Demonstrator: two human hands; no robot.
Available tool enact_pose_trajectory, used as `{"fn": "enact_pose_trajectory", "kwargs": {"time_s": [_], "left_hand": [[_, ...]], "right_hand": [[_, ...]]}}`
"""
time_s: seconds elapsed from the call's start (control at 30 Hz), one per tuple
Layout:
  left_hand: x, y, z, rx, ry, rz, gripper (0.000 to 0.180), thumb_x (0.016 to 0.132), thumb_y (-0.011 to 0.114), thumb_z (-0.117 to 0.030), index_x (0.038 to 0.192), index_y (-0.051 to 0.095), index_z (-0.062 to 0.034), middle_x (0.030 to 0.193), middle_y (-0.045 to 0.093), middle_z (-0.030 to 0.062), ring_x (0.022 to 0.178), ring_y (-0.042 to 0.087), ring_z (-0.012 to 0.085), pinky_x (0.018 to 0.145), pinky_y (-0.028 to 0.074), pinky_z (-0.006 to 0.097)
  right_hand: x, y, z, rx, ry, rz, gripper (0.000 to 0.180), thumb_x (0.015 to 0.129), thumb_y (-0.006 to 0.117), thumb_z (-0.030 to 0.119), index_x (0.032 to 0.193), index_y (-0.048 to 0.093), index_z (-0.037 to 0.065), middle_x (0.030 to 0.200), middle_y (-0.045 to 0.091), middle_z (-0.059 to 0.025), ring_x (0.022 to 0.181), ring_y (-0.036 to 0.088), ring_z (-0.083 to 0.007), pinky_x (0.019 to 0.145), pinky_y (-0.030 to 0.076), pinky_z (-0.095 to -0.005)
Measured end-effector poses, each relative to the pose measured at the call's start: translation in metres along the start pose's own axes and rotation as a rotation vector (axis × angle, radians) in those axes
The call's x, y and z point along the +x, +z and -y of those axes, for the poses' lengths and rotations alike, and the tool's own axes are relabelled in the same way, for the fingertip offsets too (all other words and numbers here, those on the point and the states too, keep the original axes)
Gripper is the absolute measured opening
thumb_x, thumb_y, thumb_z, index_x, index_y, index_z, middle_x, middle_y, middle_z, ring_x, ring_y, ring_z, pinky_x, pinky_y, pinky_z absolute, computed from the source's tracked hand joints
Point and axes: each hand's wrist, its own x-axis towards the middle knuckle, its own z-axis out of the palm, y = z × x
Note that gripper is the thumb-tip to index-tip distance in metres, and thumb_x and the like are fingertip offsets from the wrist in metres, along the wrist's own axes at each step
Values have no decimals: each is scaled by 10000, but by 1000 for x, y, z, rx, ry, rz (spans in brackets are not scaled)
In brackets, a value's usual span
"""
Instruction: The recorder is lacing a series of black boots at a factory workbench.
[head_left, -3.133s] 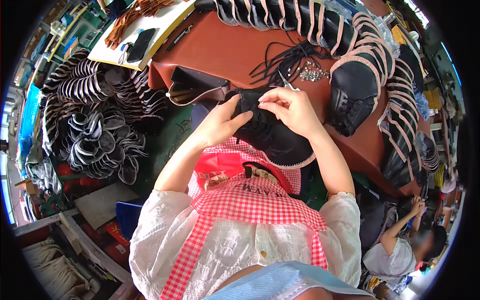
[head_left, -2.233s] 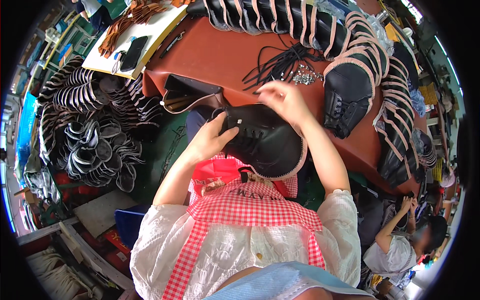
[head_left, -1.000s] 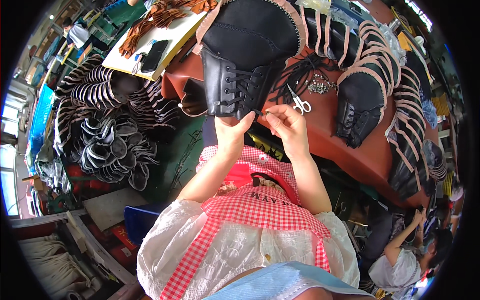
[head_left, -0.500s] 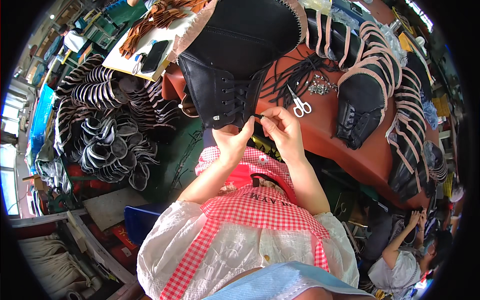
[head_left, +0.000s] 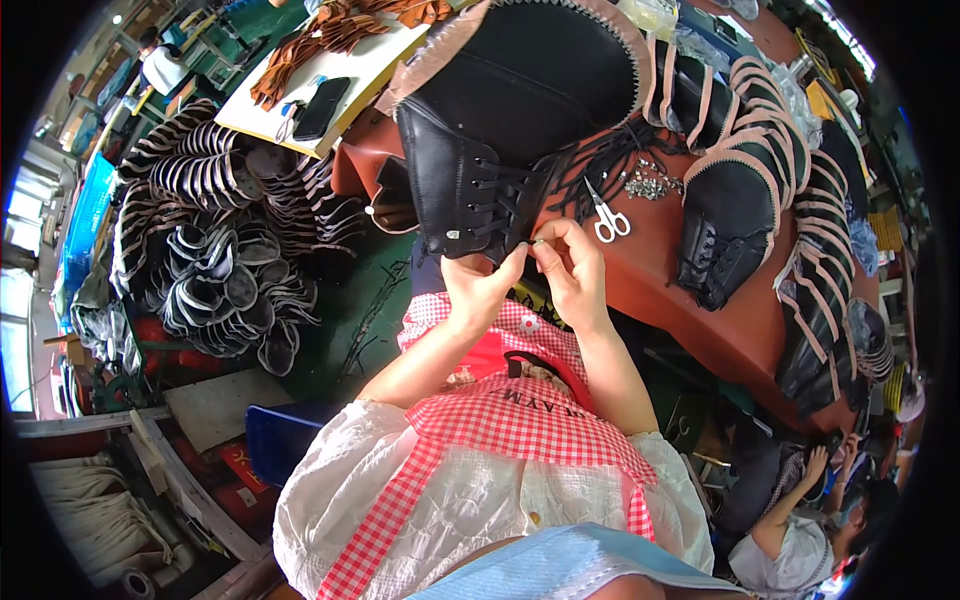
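Note:
In front of me a black leather shoe upper (head_left: pixel 437 190) rests at the edge of the brown-red work surface, its lace-up flap turned toward me. Black laces (head_left: pixel 500 206) cross through its eyelets. My left hand (head_left: pixel 482 290) is closed on the near edge of the upper, thumb on top and the other fingers partly hidden under it. Close beside that thumb, my right hand (head_left: pixel 572 275) pinches the end of a black lace between thumb and forefinger; the fingertips mostly cover it.
White-handled scissors (head_left: pixel 608 218) lie right of my hands, by loose laces (head_left: pixel 610 150) and small metal pieces (head_left: pixel 650 181). Another laced upper (head_left: pixel 728 210) and stacked uppers (head_left: pixel 815 230) fill the right. Left are a phone (head_left: pixel 322 108) on a white board and piled dark parts (head_left: pixel 225 290).
The lace between my fingertips shows less, and my fingertips have come nearer together. The upper and its surroundings sit a little farther right in the view.

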Motion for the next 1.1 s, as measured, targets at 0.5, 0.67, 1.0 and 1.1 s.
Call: {"fn": "enact_pose_trajectory", "kwargs": {"time_s": [0.5, 0.67, 1.0, 1.1], "left_hand": [[25, -74, 18, -133, -432, 462, 339, 912, 569, -125, 1232, 518, -24, 1181, 578, 37, 1072, 529, 127, 957, 403, 304], [52, -81, 10, 180, -439, 538, 454, 897, 593, -126, 1311, 435, -24, 1247, 531, 58, 1137, 488, 160, 998, 374, 323], [77, -56, 37, -94, -824, 10, 466, 764, 604, 77, 1204, 495, -28, 1142, 580, 127, 1051, 561, 261, 911, 467, 410], [112, -59, 67, -119, -572, -88, 364, 785, 560, 48, 1147, 534, 18, 1094, 605, 131, 986, 591, 266, 877, 484, 388]], "right_hand": [[-25, -94, -39, 888, 410, -9, 511, 941, 400, 388, 1187, 520, -44, 1078, 601, -243, 532, 504, -161, 383, 377, -189], [-15, -85, -37, 937, 290, 235, 434, 879, 523, 213, 1195, 491, -83, 1074, 605, -231, 725, 620, -241, 515, 507, -259], [16, -90, -40, -286, -67, -140, 243, 914, 556, 161, 1068, 601, -21, 837, 597, 28, 722, 502, -40, 653, 436, -229], [24, -101, -45, -404, 170, -287, 279, 913, 566, 213, 1103, 599, 12, 944, 655, -48, 722, 626, -148, 542, 478, -292]]}}
